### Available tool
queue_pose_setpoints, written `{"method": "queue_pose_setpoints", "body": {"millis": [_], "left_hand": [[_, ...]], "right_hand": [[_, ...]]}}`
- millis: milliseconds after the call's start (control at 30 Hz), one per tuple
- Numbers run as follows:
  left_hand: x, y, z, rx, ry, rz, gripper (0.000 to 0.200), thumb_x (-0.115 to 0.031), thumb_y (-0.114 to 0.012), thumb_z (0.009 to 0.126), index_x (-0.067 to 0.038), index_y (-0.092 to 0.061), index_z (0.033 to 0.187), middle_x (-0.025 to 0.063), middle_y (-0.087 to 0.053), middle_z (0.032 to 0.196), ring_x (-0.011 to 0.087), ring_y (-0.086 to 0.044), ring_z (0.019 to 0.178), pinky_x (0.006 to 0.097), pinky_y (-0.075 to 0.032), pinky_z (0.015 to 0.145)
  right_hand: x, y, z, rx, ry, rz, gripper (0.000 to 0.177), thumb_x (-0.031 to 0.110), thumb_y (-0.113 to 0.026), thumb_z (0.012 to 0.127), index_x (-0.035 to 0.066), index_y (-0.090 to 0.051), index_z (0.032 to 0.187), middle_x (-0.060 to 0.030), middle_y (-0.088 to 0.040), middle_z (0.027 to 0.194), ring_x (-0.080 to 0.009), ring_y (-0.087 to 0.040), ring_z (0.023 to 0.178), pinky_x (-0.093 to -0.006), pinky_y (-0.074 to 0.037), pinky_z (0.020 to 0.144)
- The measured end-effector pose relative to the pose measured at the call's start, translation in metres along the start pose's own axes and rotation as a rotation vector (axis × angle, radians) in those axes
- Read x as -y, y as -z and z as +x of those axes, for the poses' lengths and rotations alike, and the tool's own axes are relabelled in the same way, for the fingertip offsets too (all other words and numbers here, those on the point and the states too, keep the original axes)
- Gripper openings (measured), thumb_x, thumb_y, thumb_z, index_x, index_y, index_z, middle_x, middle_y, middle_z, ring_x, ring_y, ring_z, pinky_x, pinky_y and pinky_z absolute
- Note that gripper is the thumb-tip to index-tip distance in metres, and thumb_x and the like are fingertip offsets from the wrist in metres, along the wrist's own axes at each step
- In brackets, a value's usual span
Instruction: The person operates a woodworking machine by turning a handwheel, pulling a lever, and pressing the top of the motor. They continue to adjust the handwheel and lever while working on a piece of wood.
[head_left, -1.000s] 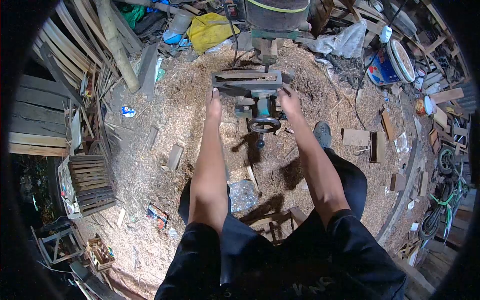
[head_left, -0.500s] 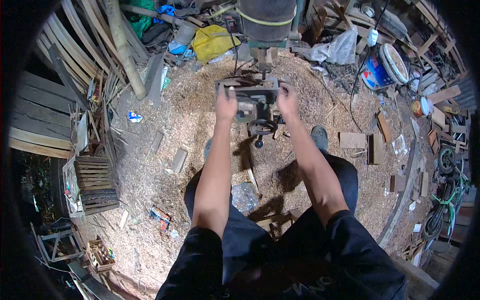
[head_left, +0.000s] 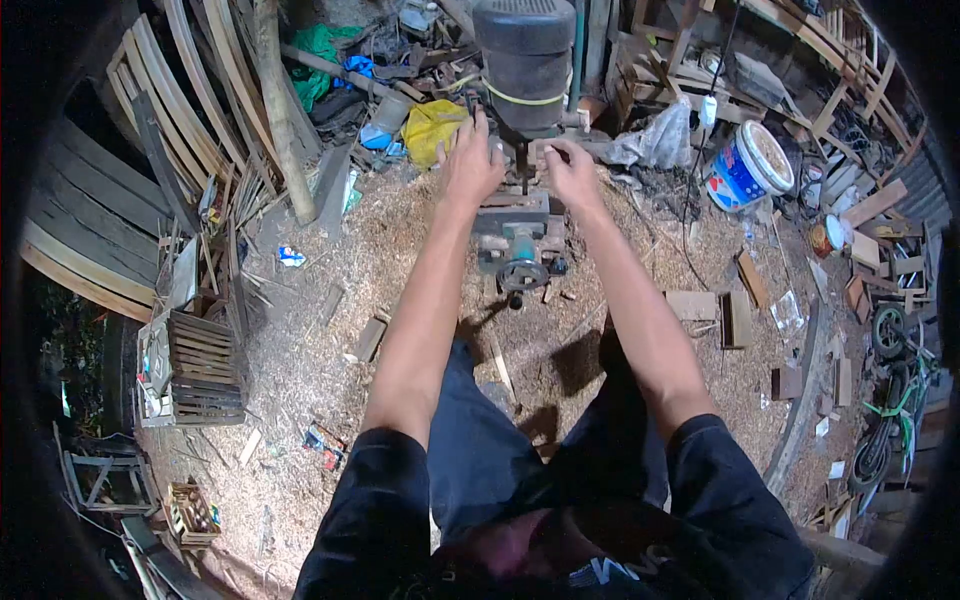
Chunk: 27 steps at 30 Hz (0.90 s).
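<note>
My left hand [head_left: 473, 165] reaches up on the left of the drilling machine [head_left: 525, 65], fingers stretched toward a small dark switch box [head_left: 474, 103] and thumb apart. On the other side, my right hand [head_left: 569, 175] is curled, thumb and forefinger close together beside the machine's light-coloured head block [head_left: 540, 157]; what lies between them is hidden. A dark bit [head_left: 522, 170] points down between my hands. Below it sits a grey vise [head_left: 512, 218] with a round handwheel [head_left: 523, 274] at its front.
Wood shavings [head_left: 400, 235] cover the floor. A paint bucket [head_left: 735, 170] stands to the right, near loose wood blocks [head_left: 736, 320]. Curved planks and a pole [head_left: 285, 120] lean at the left, above a slatted crate [head_left: 205, 370]. A yellow sack [head_left: 432, 132] lies behind my left hand.
Both hands have left the sides of the dark block over the vise and moved up toward the machine's head. The view has tilted up, showing more of the motor.
</note>
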<state>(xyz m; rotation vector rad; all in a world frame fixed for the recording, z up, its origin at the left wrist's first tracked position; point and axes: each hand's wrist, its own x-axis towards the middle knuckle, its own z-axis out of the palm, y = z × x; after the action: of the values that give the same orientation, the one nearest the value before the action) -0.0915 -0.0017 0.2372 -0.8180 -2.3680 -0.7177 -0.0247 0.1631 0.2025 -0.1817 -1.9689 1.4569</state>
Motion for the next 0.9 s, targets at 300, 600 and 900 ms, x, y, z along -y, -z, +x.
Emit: {"method": "queue_pose_setpoints", "body": {"millis": [300,600,900], "left_hand": [[0.028,-0.114,-0.159,0.399,0.511,-0.475,0.056,-0.045,-0.03,0.101,0.002,-0.052,0.122,0.0307,-0.05,0.127,0.0456,-0.048,0.118,0.0472,-0.037,0.102],[0.056,-0.133,-0.218,0.99,0.879,-0.46,0.08,-0.063,-0.004,0.094,-0.009,-0.01,0.153,0.0187,-0.015,0.158,0.0355,-0.016,0.145,0.0445,-0.015,0.118],[0.021,-0.146,-0.22,0.533,0.644,-0.497,0.069,-0.055,-0.016,0.099,-0.01,-0.017,0.152,0.0244,-0.034,0.148,0.0375,-0.024,0.142,0.0424,-0.016,0.118]], "right_hand": [[-0.108,0.015,-0.123,0.244,-0.596,-0.274,0.046,0.038,-0.05,0.097,-0.003,-0.064,0.112,-0.0192,-0.068,0.107,-0.0296,-0.064,0.103,-0.0413,-0.048,0.089],[-0.12,-0.008,-0.146,-0.137,-0.931,0.452,0.087,0.067,-0.021,0.096,-0.007,-0.065,0.108,-0.021,-0.068,0.098,-0.0285,-0.067,0.086,-0.0365,-0.054,0.081],[-0.171,-0.071,-0.174,-0.27,-0.544,-0.027,0.076,0.057,-0.017,0.1,-0.005,-0.06,0.11,-0.0192,-0.067,0.088,-0.0328,-0.063,0.083,-0.042,-0.05,0.081]]}}
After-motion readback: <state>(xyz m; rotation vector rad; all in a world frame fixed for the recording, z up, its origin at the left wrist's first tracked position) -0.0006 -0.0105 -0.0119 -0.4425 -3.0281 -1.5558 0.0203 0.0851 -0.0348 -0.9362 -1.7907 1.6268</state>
